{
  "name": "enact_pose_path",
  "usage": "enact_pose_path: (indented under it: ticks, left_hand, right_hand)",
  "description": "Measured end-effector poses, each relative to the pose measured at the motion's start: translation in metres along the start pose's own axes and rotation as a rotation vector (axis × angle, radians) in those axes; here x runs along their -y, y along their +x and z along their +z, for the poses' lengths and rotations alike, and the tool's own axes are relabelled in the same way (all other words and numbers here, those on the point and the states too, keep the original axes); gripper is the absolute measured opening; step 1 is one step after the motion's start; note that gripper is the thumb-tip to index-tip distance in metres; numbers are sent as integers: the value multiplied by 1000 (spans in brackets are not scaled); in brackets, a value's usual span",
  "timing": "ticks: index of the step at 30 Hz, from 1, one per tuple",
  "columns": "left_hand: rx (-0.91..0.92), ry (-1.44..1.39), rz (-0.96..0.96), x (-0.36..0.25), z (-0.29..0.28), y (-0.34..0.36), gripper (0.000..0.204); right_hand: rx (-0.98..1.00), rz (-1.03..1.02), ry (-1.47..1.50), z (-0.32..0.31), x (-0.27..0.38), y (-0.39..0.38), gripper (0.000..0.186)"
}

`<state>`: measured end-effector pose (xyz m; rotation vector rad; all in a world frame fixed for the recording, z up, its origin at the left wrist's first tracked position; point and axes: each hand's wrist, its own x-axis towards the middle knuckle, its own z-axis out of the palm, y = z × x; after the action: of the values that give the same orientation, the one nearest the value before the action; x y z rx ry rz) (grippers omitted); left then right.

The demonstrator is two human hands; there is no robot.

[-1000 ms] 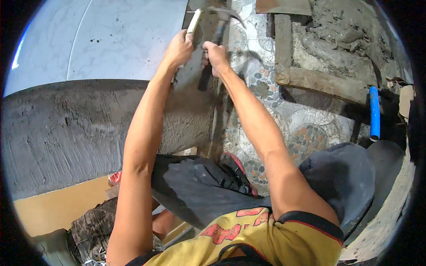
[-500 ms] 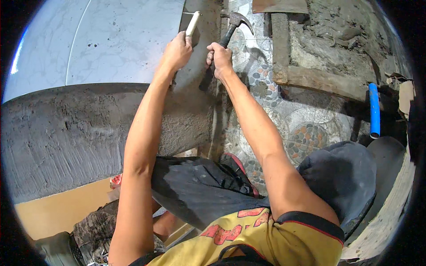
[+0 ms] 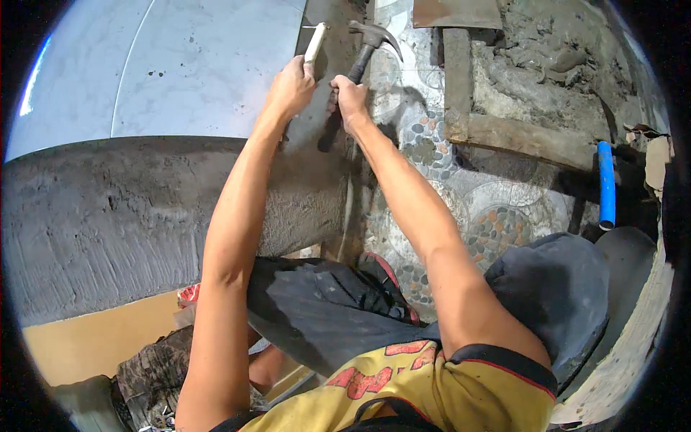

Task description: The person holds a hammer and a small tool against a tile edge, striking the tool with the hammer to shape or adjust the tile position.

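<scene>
At the far left we see a pale grey tiled surface [image 3: 165,65] above a rough band of grey cement render [image 3: 129,216], its lower part scored with vertical trowel marks. Below that lie a tan floor [image 3: 79,345] and a camouflage-patterned cloth [image 3: 155,371].

Moving right, our left hand [image 3: 291,86] is wrapped closed around a white-handled chisel [image 3: 315,43], which stands nearly upright with its upper end against the dark edge where the tiles stop. Just beside it, our right hand [image 3: 350,97] is fisted tight on the black grip of a claw hammer [image 3: 367,45], whose steel head sits a little right of the chisel's upper end, near but not touching it.

Right of the hands runs a floor tile with a pebble pattern [image 3: 497,223], then weathered wooden boards [image 3: 497,129] bordering a heap of wet grey mortar [image 3: 554,57]. Farthest right, a short blue pipe [image 3: 607,183] stands upright.
</scene>
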<state>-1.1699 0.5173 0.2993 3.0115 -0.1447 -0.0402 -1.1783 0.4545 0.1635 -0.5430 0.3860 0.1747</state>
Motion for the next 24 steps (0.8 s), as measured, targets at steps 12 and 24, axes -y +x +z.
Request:
enact_pose_path:
  ticks: [12, 24]
  left_hand:
    - [2, 129, 30, 1, -5, -16, 34]
    - [34, 101, 5, 4, -5, -17, 39]
  right_hand:
    - [15, 73, 74, -15, -9, -19, 20]
    - [18, 92, 180, -21, 6, -23, 19]
